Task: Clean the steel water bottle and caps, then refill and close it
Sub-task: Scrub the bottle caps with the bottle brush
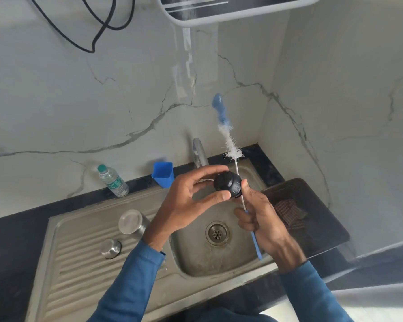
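One black cap (227,184), underside unseen

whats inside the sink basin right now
Only the drain shows in the sink basin. The left hand with the black cap and the right hand with the brush cover its far part.

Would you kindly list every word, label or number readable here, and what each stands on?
"www", on the dark panel of the wall appliance; the rest is cut off by the frame.
Green label on the plastic bottle: too blurred to read.
Raised marks on the black cap: too small to read.
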The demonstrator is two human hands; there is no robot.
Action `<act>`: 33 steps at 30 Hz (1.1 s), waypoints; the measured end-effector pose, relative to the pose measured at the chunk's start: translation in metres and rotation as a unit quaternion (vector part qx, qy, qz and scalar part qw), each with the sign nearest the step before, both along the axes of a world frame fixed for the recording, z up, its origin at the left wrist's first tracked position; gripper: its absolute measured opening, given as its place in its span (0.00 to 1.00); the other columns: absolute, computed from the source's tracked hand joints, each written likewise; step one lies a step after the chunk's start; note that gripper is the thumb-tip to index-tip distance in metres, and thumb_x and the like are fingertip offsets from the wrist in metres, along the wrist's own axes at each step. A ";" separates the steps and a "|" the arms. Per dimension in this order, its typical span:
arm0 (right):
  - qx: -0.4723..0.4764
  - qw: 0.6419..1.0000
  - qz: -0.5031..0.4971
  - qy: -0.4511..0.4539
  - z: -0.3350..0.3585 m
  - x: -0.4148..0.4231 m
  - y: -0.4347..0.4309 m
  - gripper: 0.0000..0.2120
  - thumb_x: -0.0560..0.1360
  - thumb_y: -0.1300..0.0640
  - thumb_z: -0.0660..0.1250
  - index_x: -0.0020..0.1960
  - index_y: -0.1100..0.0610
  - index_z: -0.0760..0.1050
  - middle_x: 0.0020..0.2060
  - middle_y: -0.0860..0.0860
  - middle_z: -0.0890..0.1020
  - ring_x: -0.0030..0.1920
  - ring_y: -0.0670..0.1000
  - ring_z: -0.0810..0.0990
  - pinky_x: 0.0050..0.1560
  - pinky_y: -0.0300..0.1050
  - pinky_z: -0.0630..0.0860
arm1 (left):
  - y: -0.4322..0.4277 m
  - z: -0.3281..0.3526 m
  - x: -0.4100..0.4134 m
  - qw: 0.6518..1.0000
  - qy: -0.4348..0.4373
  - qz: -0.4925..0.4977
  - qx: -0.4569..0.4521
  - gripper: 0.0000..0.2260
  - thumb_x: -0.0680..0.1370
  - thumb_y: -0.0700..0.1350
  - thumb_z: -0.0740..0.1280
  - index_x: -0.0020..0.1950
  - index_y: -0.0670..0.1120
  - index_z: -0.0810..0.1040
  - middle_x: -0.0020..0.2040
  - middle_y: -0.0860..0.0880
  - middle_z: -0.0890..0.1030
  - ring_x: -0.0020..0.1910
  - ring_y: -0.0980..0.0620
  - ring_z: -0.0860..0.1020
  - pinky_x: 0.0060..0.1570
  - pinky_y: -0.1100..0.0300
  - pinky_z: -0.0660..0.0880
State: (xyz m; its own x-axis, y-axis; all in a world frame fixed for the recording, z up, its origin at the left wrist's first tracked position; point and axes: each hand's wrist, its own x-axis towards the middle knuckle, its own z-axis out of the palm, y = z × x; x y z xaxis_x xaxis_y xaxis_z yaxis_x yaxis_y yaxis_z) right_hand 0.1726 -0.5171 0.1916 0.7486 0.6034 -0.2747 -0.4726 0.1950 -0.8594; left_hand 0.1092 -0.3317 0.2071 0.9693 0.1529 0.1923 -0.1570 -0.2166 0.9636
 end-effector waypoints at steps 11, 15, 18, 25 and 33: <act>0.056 0.998 0.019 0.008 -0.017 0.000 0.001 0.33 0.69 0.31 0.77 0.62 0.54 0.77 0.41 0.52 0.55 0.31 0.46 0.53 0.24 0.35 0.53 | -0.004 0.005 -0.002 0.999 -0.027 0.001 0.045 0.19 0.76 0.40 0.79 0.66 0.43 0.83 0.65 0.52 0.85 0.68 0.49 0.81 0.68 0.54 0.78; 0.114 0.993 0.030 0.010 -0.019 0.002 -0.002 0.30 0.72 0.37 0.77 0.62 0.58 0.76 0.37 0.45 0.66 0.29 0.44 0.53 0.24 0.35 0.52 | -0.010 0.005 -0.006 0.996 -0.040 0.050 0.056 0.20 0.74 0.43 0.81 0.66 0.45 0.84 0.58 0.52 0.86 0.60 0.46 0.84 0.61 0.55 0.82; 0.133 0.990 0.036 -0.011 -0.020 0.004 -0.004 0.22 0.74 0.43 0.77 0.60 0.55 0.79 0.35 0.44 0.68 0.27 0.41 0.55 0.22 0.33 0.54 | -0.015 0.006 -0.009 0.993 -0.052 0.071 0.078 0.22 0.72 0.48 0.83 0.64 0.46 0.85 0.57 0.53 0.86 0.58 0.46 0.85 0.58 0.55 0.83; 0.116 0.992 0.018 -0.055 -0.019 -0.001 -0.003 0.24 0.80 0.58 0.67 0.76 0.59 0.71 0.30 0.42 0.68 0.25 0.41 0.57 0.23 0.34 0.56 | -0.019 0.010 -0.010 0.981 -0.052 0.124 0.142 0.21 0.71 0.53 0.83 0.62 0.48 0.87 0.54 0.56 0.86 0.55 0.52 0.85 0.52 0.58 0.84; 0.090 0.991 -0.014 -0.098 -0.021 -0.003 -0.004 0.25 0.77 0.58 0.71 0.74 0.56 0.75 0.34 0.46 0.72 0.25 0.42 0.60 0.23 0.33 0.62 | -0.019 0.014 -0.013 0.972 -0.040 0.103 0.207 0.19 0.74 0.51 0.82 0.63 0.48 0.85 0.54 0.57 0.85 0.51 0.55 0.83 0.49 0.59 0.84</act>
